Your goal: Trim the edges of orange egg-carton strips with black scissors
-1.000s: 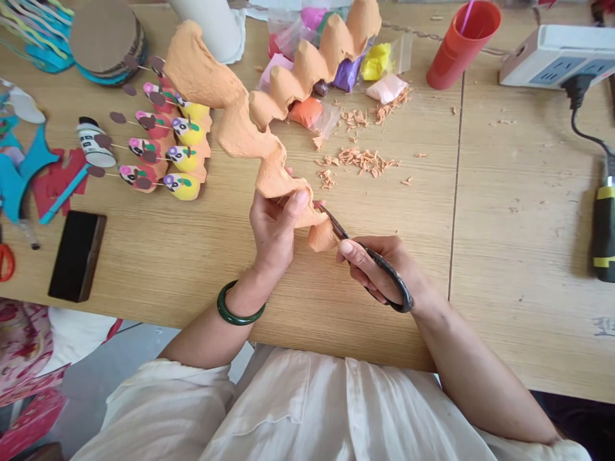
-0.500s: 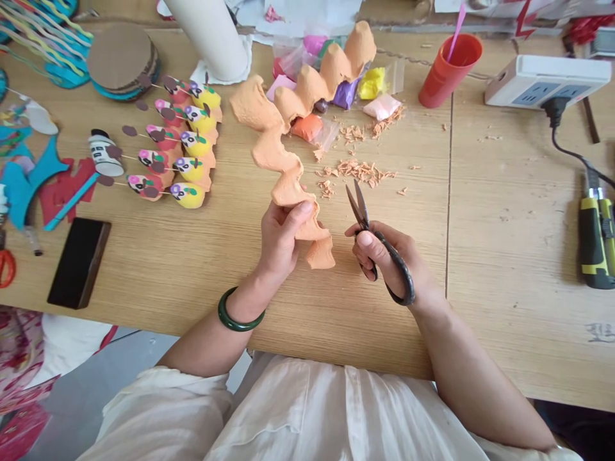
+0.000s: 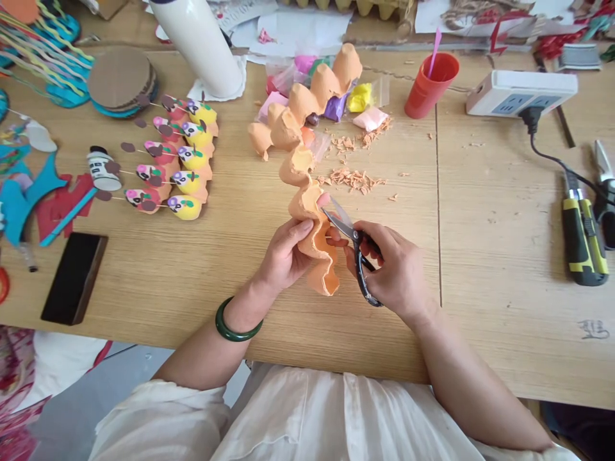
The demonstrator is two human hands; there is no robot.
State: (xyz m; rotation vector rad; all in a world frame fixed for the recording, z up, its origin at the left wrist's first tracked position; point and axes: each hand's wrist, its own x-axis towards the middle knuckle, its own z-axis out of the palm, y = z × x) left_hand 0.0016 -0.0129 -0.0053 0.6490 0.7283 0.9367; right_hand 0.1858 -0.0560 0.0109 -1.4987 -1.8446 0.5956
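Note:
My left hand (image 3: 286, 253) grips the near end of a long wavy strip of orange egg-carton cups (image 3: 302, 168) that runs up the wooden table toward the clay bags. My right hand (image 3: 391, 269) holds black scissors (image 3: 352, 242). Their blades are parted and set against the carton's edge beside my left fingertips. A green bangle (image 3: 236, 325) circles my left wrist.
Orange paper scraps (image 3: 355, 178) lie beyond my hands. Painted egg-cup figures (image 3: 180, 163) sit in rows at left, near a black phone (image 3: 73, 276) and a small paint bottle (image 3: 103, 168). A red cup (image 3: 429, 84), power strip (image 3: 521, 93) and yellow-black tool (image 3: 580, 234) are at right.
The scissors, lifted clear half a second ago, have swung left and now bite at the carton edge. My left hand has turned the strip so it points more straight away.

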